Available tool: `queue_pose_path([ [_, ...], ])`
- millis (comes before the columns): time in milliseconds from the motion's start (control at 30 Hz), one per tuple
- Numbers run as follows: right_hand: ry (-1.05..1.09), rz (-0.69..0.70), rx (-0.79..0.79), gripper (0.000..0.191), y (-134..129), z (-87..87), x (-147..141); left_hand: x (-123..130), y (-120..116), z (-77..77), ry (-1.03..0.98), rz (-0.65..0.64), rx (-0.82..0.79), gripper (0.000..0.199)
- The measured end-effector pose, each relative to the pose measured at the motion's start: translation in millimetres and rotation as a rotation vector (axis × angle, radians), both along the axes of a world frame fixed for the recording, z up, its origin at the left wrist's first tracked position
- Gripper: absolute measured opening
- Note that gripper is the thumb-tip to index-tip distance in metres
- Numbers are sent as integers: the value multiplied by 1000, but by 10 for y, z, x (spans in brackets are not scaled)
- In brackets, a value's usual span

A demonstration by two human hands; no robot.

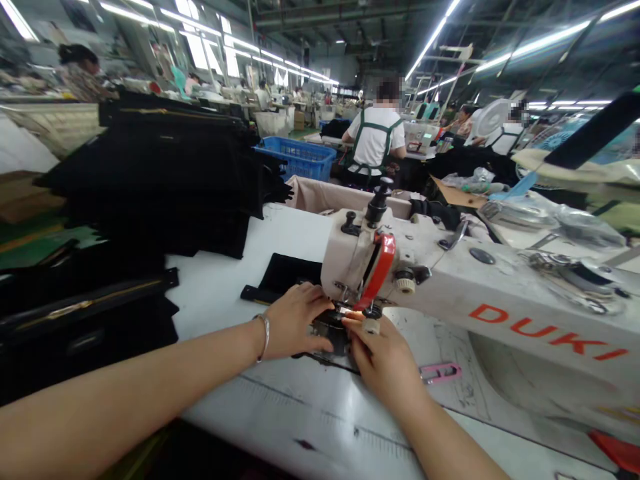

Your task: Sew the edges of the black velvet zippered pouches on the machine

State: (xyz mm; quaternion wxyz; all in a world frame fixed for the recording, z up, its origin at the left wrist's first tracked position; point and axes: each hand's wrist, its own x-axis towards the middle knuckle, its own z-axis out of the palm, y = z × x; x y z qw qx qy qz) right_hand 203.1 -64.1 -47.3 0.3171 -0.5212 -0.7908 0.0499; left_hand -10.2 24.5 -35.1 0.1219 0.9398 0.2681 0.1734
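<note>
A white sewing machine (440, 267) stands on the white table, its needle area between my hands. Black fabric (287, 275) lies flat to the left of the machine head and runs under it. On the left of the needle, my left hand (296, 322) rests on the black piece with thumb and fingers apart, a bracelet at the wrist. My right hand (383, 350) is just right of the needle, fingers bent together at the work's edge; what they pinch is too small to make out. Pink thread snips (441, 373) lie beside my right wrist.
A tall pile of black fabric pieces (160, 173) fills the left rear, with zippered black pieces (85, 313) nearer me. Behind the machine are a cloth-lined bin (320, 193) and a blue basket (300, 157). Plastic-wrapped items lie right rear. Other people sit farther off.
</note>
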Motion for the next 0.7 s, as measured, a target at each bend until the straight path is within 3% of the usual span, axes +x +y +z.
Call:
queue_pose_path([
  [67,38,21,25,29,-11,25,56,-138,-205,49,87,-22,-9,83],
  [133,53,73,22,31,-53,82,75,-336,-495,91,146,-59,-42,83],
  [233,45,235,-81,44,-194,243,-45,-659,-947,200,145,-98,-169,34],
  [300,53,344,-198,53,-324,382,-226,-831,-1162,344,30,5,-337,9],
  [333,78,375,-257,54,-389,450,-333,-897,-1233,434,-57,109,-445,8],
  [400,185,379,-352,43,-500,568,-539,-992,-1317,619,-244,334,-692,12],
  [467,318,341,-411,17,-574,649,-695,-1049,-1358,767,-407,468,-901,22],
  [500,373,320,-429,9,-600,676,-746,-1068,-1374,816,-480,494,-978,27],
  [567,444,291,-443,13,-638,715,-801,-1090,-1408,864,-600,504,-1081,32],
  [700,451,285,-429,17,-701,744,-824,-1092,-1492,832,-729,463,-1152,32],
])
